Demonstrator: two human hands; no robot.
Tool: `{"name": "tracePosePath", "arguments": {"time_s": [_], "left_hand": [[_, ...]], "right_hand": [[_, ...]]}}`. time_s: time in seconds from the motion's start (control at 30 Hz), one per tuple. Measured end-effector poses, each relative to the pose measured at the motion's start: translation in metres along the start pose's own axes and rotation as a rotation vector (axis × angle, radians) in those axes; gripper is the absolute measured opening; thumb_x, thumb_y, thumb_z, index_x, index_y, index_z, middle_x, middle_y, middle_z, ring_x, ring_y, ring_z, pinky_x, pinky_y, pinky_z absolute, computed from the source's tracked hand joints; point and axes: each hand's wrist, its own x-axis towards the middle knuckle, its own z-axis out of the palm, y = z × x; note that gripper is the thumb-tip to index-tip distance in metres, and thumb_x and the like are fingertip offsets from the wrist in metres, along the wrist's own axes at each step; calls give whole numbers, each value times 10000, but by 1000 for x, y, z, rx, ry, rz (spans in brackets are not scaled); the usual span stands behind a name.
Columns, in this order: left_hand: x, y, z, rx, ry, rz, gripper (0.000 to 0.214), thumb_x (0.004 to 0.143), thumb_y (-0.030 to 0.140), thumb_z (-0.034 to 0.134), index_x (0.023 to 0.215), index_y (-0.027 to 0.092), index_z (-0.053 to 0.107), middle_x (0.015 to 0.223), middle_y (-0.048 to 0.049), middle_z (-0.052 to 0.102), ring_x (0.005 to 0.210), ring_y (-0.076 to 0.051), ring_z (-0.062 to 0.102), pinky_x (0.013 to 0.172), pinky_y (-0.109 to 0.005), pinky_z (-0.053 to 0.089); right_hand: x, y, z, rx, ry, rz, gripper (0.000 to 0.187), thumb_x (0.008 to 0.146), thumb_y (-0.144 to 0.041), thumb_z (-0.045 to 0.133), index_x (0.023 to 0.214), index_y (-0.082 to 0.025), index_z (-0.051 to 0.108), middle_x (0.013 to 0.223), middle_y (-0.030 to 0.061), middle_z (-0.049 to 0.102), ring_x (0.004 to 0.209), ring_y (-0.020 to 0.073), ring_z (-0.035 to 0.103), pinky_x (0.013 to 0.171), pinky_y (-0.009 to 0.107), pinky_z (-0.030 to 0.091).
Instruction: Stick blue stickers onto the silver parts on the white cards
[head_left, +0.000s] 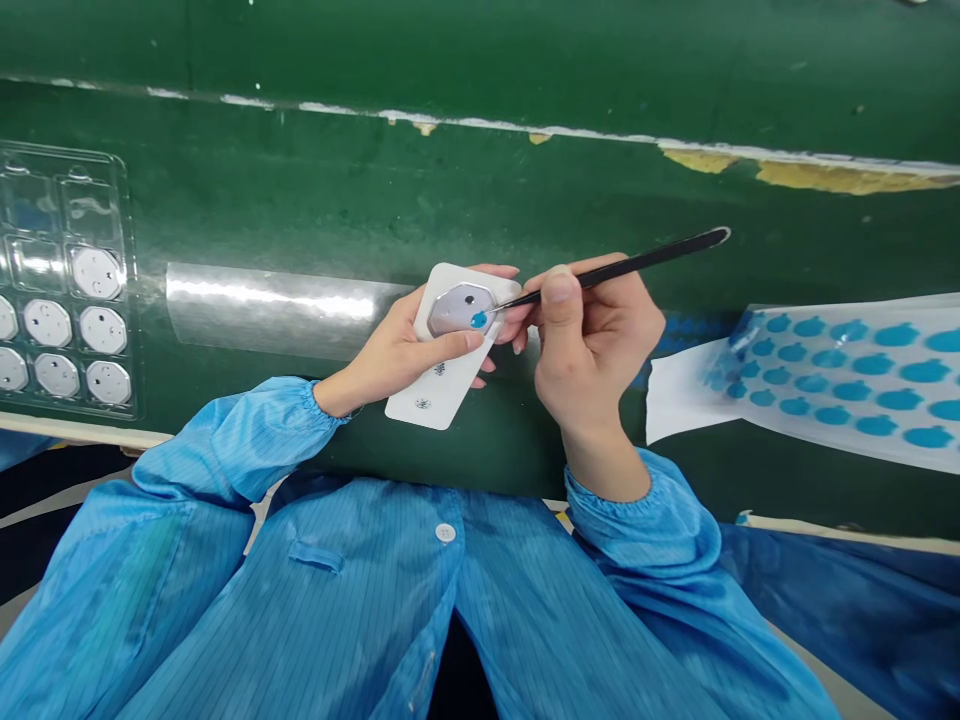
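Observation:
My left hand grips a white rounded plate with small dark printed marks, its thumb lying across the front. On that plate sits a silvery octagonal part with a dark hole. A small blue sticker lies at the part's lower right edge. My right hand is closed around black tweezers, whose thin tips point left and reach the blue sticker. Whether the tips pinch the sticker is too small to tell.
At the left a clear plastic tray holds several silvery octagonal parts. A shiny transparent sheet lies behind my left hand. To the right is a white backing sheet with rows of blue stickers. The green bench has a chipped seam.

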Motion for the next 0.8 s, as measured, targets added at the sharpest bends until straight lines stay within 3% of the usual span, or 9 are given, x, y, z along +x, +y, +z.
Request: {"name": "tracePosePath", "arguments": {"time_s": [0.1,0.2,0.27,0.37,0.47,0.53,0.6,0.7,0.8], "left_hand": [[0,-3,2,2,24,11,568,972,443,851,1485,299,655,1146,-46,805,900,-252,833,811,-404,738],[0,-5,4,-7,64,29,575,965,467,855,1471,279,658,1137,-51,813,844,-240,831,777,-382,731],[0,-6,5,-12,91,38,613,967,479,850,1505,280,632,1128,-56,819,837,-242,831,775,-379,725],[0,-6,4,-48,90,59,747,953,461,863,1603,283,540,1165,-75,827,918,-261,836,872,-413,719],[0,-8,2,-86,65,81,799,925,429,879,1622,274,521,1259,-89,814,1033,-284,829,978,-449,693],[0,-10,1,-54,85,112,741,922,427,874,1581,268,573,1270,-80,809,1079,-288,817,974,-430,685],[-1,-13,0,-2,105,150,677,935,441,863,1539,261,616,1259,-79,811,1127,-291,801,955,-395,674],[-1,-15,1,25,79,181,619,974,468,830,1521,257,629,1282,-96,810,1195,-295,780,970,-375,651],[-1,-16,3,41,47,199,606,997,485,809,1526,257,623,1313,-102,800,1226,-295,768,995,-377,635]], "right_hand": [[-2,2,0,-17,-15,-9,444,1060,-741,629,999,-301,646,807,35,733,809,242,795,556,355,587],[-2,2,3,-10,24,-64,411,1075,-698,636,1000,-294,640,780,22,686,698,207,732,561,358,571],[1,1,5,52,124,-182,367,1102,-613,635,958,-275,628,789,8,656,635,174,663,568,353,557],[6,2,6,137,214,-325,299,1118,-493,625,935,-257,642,938,17,665,751,175,662,670,359,573],[4,5,4,162,29,-173,219,1097,-485,671,1116,-270,704,1083,23,636,776,149,605,689,330,554],[0,7,4,193,-148,-14,295,1067,-522,717,1228,-276,700,1053,14,605,742,139,552,664,312,534],[-4,7,6,206,-247,81,350,1029,-559,761,1210,-267,698,1019,11,592,805,157,568,709,315,541],[-7,4,9,192,-251,117,377,979,-599,802,1064,-249,690,984,12,586,898,185,582,793,338,541],[-7,1,12,192,-224,140,417,957,-638,807,977,-247,662,919,-2,563,855,181,569,773,339,531]]}}
